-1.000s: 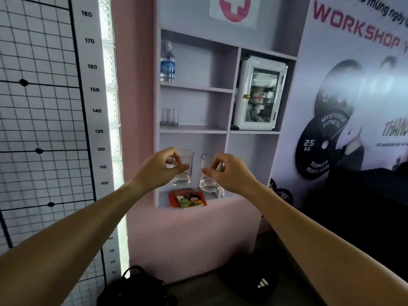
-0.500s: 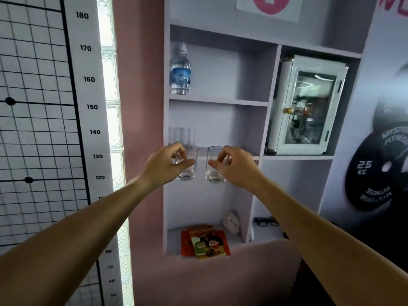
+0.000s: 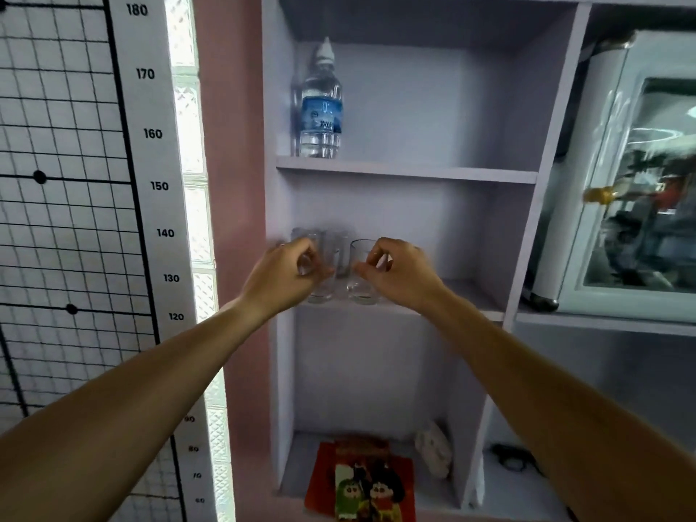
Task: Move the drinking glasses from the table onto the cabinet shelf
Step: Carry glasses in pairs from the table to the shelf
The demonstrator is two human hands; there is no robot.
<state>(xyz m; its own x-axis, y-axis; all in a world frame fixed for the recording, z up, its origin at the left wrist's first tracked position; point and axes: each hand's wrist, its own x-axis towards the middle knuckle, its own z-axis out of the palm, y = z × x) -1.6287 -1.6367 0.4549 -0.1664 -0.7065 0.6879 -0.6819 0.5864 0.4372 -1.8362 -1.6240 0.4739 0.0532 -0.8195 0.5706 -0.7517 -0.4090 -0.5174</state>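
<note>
Two upright glasses (image 3: pixel 362 273), rims up.

Head camera, close in front of the cabinet, looking straight at its shelves.

One wide-angle view only, so no second view shares the scene. It sits above and behind both hands: the forearms run in from the bottom corners and meet near the middle, where the left hand (image 3: pixel 290 275) and right hand (image 3: pixel 399 275) each hold a glass (image 3: pixel 359 280) at the middle shelf (image 3: pixel 467 295). Straight lines bow toward the edges. Above the grip stands a bottle (image 3: pixel 320 107); below it, at the frame's bottom edge, lies a book (image 3: pixel 361 480). Left of the grip runs a height scale (image 3: pixel 158 186); right of it a glass-door box (image 3: pixel 636 182) is cut by the frame edge.
</note>
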